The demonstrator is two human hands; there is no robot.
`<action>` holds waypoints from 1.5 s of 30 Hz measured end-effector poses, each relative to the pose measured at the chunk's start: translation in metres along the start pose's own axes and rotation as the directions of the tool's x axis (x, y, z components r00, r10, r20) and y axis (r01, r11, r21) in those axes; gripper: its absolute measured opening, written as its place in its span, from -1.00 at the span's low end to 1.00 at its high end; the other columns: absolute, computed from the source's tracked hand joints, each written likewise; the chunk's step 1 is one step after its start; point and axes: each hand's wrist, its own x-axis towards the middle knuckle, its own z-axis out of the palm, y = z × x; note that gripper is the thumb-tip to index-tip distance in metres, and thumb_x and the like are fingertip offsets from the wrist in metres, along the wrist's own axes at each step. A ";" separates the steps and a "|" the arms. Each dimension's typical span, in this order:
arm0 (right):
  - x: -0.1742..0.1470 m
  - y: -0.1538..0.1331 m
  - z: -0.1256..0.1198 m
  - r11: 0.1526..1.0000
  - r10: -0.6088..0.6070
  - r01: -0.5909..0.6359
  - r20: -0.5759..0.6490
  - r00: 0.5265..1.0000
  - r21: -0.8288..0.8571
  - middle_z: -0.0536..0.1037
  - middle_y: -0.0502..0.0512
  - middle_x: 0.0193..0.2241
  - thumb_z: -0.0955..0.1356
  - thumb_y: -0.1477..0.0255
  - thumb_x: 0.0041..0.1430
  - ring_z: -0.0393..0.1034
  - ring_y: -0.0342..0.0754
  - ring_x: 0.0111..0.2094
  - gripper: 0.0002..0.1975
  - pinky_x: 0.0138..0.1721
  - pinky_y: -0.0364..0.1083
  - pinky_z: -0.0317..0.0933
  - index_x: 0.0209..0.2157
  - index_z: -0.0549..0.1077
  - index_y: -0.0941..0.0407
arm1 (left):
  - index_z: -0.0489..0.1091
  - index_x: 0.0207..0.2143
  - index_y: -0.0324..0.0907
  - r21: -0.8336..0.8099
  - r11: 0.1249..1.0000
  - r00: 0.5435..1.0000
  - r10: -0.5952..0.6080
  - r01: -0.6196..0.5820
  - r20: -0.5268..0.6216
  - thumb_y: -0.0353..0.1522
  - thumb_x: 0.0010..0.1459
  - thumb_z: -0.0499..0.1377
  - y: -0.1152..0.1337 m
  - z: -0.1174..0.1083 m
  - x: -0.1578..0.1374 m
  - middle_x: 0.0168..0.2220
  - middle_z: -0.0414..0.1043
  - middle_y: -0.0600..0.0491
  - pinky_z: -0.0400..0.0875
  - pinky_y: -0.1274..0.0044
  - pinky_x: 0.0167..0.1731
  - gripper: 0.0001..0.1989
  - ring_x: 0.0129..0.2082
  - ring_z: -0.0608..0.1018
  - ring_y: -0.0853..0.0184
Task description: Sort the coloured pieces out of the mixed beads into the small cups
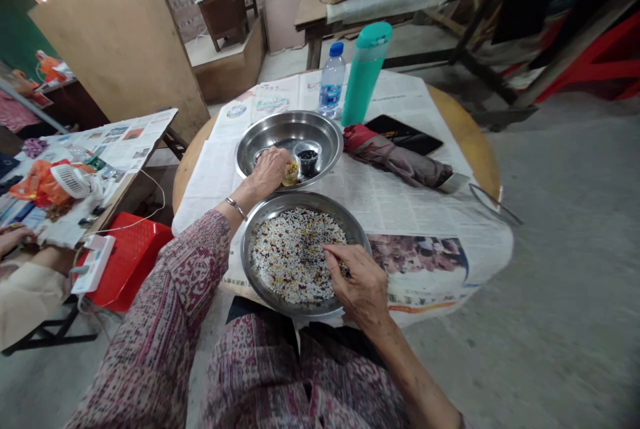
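Your right hand (pixel 361 281) is at the grains (pixel 290 255) in the bowl (pixel 356 229) by the table (pixel 483 142)'s near edge, left hand (pixel 273 167) at the yellow cup (pixel 291 175). Can't tell if either grip's closed. Grains are probably light, hard, slippery; pinch their sides.

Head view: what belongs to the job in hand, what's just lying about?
Job, judging by the hands:
- near bowl with speckled grain mix, right hand at it
- far bowl, left hand in it
- cup of dark bits
- yellow bits

Apparently lying about:
- blue-capped bottle
- turquoise bottle
- folded umbrella
- flat black object
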 end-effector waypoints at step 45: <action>-0.004 0.004 0.004 0.996 -0.019 0.022 0.030 0.999 -0.090 0.64 0.09 -0.35 0.32 0.48 0.31 0.50 -0.02 -0.32 -0.86 -0.21 -0.04 0.37 -0.22 0.54 0.12 | 0.52 -0.19 -0.22 -0.329 0.934 0.991 0.128 -0.137 -0.049 -0.49 0.32 0.10 0.020 0.047 -0.148 -0.22 0.61 -0.01 0.50 0.45 -0.07 -0.82 -0.21 0.62 0.32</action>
